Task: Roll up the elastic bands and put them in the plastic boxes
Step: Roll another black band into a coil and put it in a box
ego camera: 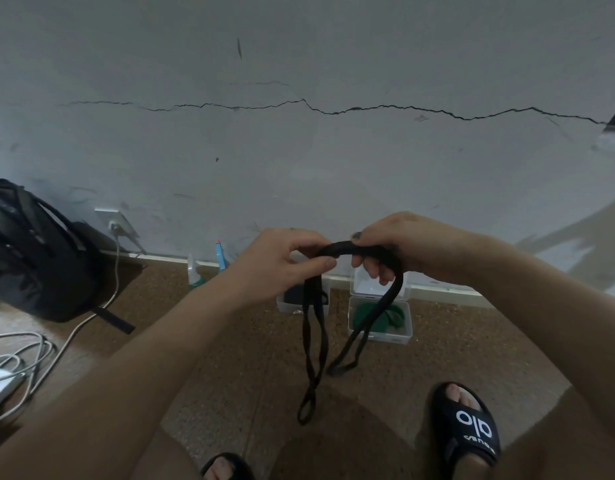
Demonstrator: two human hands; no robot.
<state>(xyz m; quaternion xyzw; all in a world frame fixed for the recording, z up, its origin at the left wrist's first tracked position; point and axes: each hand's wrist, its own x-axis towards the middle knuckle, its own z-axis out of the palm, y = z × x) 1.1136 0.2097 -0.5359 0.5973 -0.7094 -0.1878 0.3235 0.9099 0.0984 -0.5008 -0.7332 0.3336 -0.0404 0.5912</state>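
Observation:
A long black elastic band (pixel 315 341) hangs in loops between my hands, its ends dangling toward the floor. My left hand (pixel 282 261) pinches the band's top stretch between thumb and fingers. My right hand (pixel 399 247) grips the same stretch, fingers curled round it. Below on the floor, an open clear plastic box (pixel 405 336) holds a rolled green band (pixel 396 318). A second clear plastic box (pixel 283 304) to its left holds something dark, partly hidden behind the hanging band.
A black backpack (pixel 32 251) leans on the cracked wall at left, with white cables (pixel 25 355) and a charger near it. Spray bottles (pixel 209 268) stand by the skirting board. My feet in black slippers (pixel 465 424) rest on the brown floor.

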